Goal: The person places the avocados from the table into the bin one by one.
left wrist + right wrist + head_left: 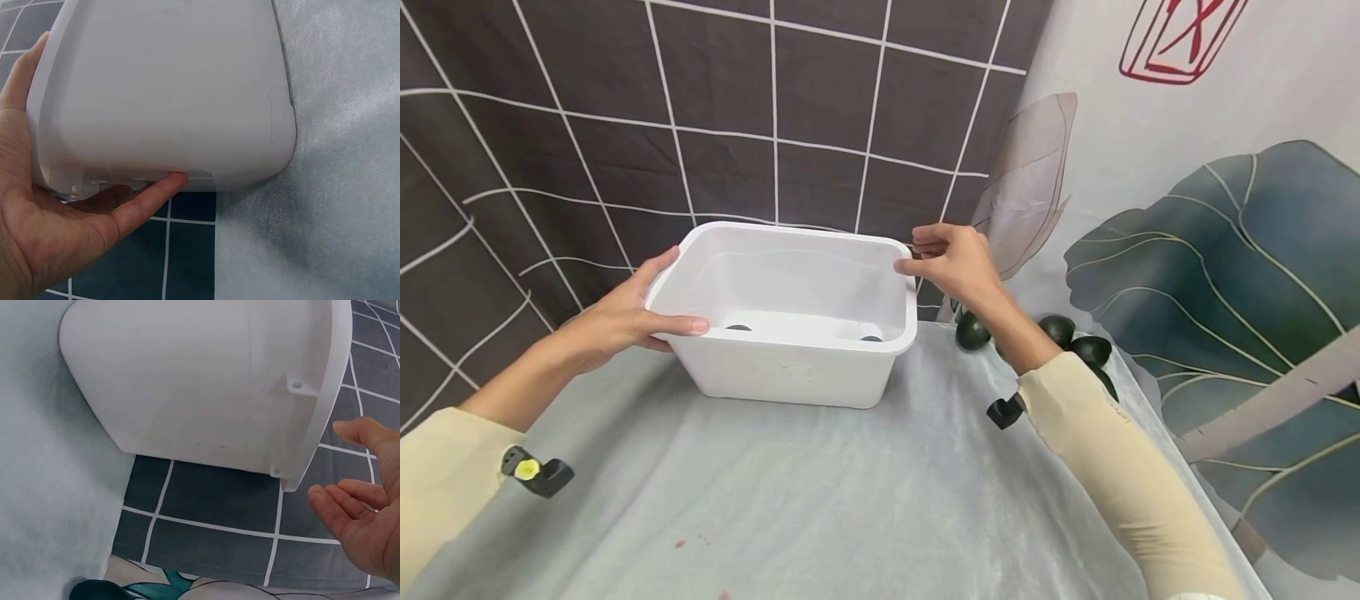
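Gripping hand: your left hand (613, 321) holds the white tub (790, 375), thumb along its near rim.
White tub: between your hands, mouth up, over the pale cloth (790, 500).
Right hand (957, 262): just beside the tub's other end, thumb and bent fingers spaced apart.
Dark green things (972, 332): near your right wrist.
Grid-patterned backdrop (722, 100): beyond both hands.

Left arm (523, 379): reaches up and inward from the lower left, wrist bare
Left hand (617, 312): gripping, thumb stretched out, fingers set apart from it
Right arm (1018, 329): slants up and inward from the lower right
Right hand (958, 260): holding nothing, fingers loosely bent, thumb apart from fingertips
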### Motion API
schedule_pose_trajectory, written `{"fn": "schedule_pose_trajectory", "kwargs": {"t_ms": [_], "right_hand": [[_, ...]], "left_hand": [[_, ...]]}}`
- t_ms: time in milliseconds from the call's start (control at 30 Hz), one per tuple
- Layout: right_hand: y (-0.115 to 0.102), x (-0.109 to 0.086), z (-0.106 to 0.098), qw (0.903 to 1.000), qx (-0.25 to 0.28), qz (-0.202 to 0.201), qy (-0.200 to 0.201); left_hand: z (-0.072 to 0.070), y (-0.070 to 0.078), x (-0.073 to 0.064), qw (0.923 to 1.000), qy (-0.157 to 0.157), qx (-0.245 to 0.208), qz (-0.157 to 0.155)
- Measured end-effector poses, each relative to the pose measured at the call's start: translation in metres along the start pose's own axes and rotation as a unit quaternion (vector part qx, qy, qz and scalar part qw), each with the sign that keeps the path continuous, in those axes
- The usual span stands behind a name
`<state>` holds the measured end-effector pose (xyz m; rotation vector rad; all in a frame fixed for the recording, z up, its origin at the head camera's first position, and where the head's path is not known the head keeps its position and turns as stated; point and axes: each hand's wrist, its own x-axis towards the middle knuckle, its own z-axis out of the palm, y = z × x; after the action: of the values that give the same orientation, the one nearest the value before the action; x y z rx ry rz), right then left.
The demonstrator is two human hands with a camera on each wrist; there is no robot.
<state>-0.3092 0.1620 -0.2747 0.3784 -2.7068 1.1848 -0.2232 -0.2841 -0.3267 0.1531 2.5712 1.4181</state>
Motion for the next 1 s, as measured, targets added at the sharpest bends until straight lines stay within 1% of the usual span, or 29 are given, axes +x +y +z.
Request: {"fn": "schedule_pose_trajectory", "kwargs": {"t_ms": [200,467,700,1000], "right_hand": [[0.006,-0.003,-0.004,1.0000,0.004,-0.003,0.003],[0.015,-0.010,-0.009,0.9998,0.010,0.014,0.004],[0.025,-0.015,-0.013,0.9999,0.006,0.003,0.008],[0.035,-0.025,-0.021,0.9998,0.007,0.015,-0.007]], "left_hand": [[0.000,-0.001,0.000,1.0000,-0.001,-0.005,0.003],[0.000,-0.002,0.000,0.9999,-0.001,-0.005,0.009],[-0.001,-0.003,0.000,0.9999,-0.002,-0.005,0.011],[-0.001,-0.002,-0.001,1.0000,-0.003,-0.003,0.009]]}}
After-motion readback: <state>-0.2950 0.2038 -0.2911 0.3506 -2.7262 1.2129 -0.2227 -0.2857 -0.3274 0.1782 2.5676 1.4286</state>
